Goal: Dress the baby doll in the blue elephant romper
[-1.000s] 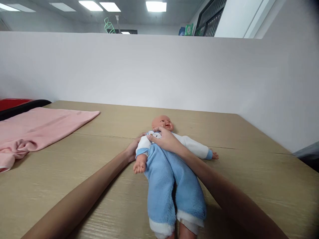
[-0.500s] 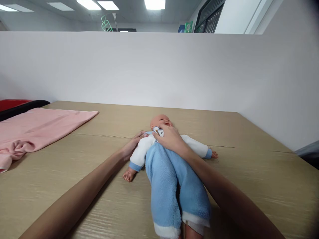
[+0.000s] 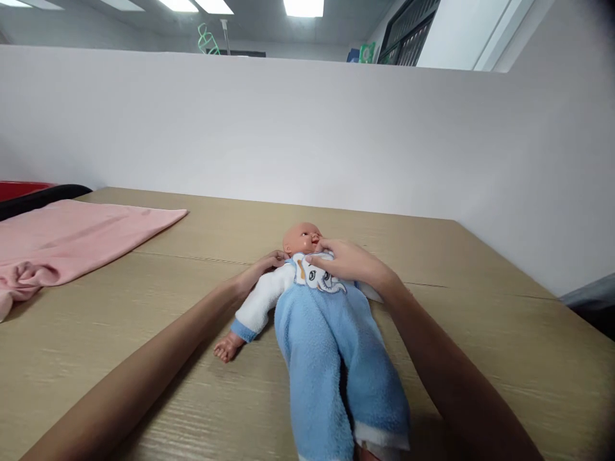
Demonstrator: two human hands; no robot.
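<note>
A baby doll (image 3: pixel 302 238) lies on its back on the table, head away from me, in a fleecy blue and white outfit (image 3: pixel 312 346) with an elephant face on the chest. At the collar by the doll's shoulder, my left hand (image 3: pixel 268 262) has its fingers curled in on the edge of the cloth. My right hand (image 3: pixel 353 261) holds the other side of the collar, thumb on the chest and fingers close under the doll's chin. One doll hand (image 3: pixel 228 347) rests on the table at left; the other is hidden by my right arm.
A pink cloth (image 3: pixel 91 234) lies spread at the left of the wooden table (image 3: pixel 230 403), bunched at its near end. Behind it is a red container with a black rim (image 3: pixel 45 197). A white partition (image 3: pixel 288 128) stands along the back, and a dark object (image 3: pixel 590 298) is past the right edge.
My right hand has shifted right, off the chest, uncovering the elephant face. My left hand remains at the collar. The doll's left-side arm has swung outward, and the doll's head has moved slightly left.
</note>
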